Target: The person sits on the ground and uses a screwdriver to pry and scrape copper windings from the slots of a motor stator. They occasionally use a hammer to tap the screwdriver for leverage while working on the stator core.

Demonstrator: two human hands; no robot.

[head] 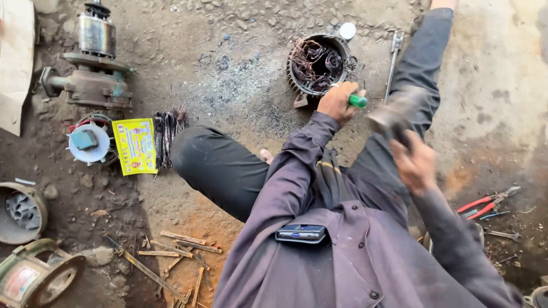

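A small dark phone-like device rests on the person's chest, closest to the view, on a purple-grey shirt. Beyond it, the left hand has its fingers wrapped around the green handle of a screwdriver, whose tip points into the motor stator standing on the dirt ground at the far centre. The stator's ribbed round housing holds tangled coppery and dark windings. The right hand is blurred, its fingers closed around the handle of a hammer, whose grey head hangs just right of the screwdriver. A wrench lies on the ground just right of the stator. Red-handled pliers lie at the right. At the far left stands a pump assembly, with a white round part, a yellow packet and a bundle of dark strips nearer. Wooden slivers lie scattered at the near left, beside a green motor housing.
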